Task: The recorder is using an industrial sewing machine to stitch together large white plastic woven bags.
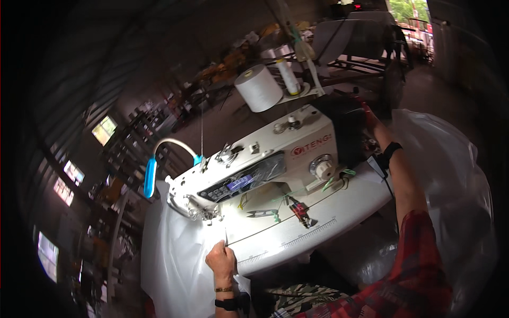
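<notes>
A white sewing machine [313, 132] with a lit control panel stands in front of me. Just on the near side of its needle and presser foot [211, 216], my left hand [220, 258] is closed on the edge of a translucent white plastic sheet [177, 259], which drapes off the left of the table. My right hand [375, 127] reaches to the dark right end of the machine, and its fingers are too dim to make out. Thread snips [262, 213] and a small red-and-black tool [300, 212] lie on the machine bed [265, 238].
A white thread cone [259, 87] and a thinner spool [288, 77] stand behind the machine. A blue lamp [150, 177] on a curved neck hangs at its left. More translucent plastic sheeting [445, 159] bulges up on the right. Large rolls on a frame [355, 40] stand farther back.
</notes>
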The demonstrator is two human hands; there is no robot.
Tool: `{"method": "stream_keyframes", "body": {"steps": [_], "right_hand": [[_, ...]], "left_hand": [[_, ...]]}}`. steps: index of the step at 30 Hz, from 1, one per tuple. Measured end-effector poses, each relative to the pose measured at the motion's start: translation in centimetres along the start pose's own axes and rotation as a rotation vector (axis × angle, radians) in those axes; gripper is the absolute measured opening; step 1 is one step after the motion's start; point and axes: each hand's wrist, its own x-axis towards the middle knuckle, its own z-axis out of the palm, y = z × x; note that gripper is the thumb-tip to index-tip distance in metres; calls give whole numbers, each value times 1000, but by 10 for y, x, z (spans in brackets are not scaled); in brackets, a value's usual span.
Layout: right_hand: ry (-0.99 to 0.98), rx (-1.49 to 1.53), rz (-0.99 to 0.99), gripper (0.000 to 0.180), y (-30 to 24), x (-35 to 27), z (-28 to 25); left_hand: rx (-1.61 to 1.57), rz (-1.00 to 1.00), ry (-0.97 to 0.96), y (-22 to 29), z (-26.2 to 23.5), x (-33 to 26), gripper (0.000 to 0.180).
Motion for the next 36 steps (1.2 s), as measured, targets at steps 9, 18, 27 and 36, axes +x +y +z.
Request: {"method": "stream_keyframes", "body": {"steps": [9, 18, 27, 36], "right_hand": [[25, -68, 273, 35, 50, 19, -34], [-191, -171, 193, 35, 97, 40, -94], [-303, -183, -209, 31, 25, 19, -55], [-48, 117, -199, 34, -3, -5, -22]], "left_hand": [[-17, -2, -48, 2, -4, 0, 15], [-95, -48, -4, 0, 0, -2, 25], [-167, -68, -25, -2, 3, 3, 29], [-103, -38, -11, 1, 3, 2, 31]]}}
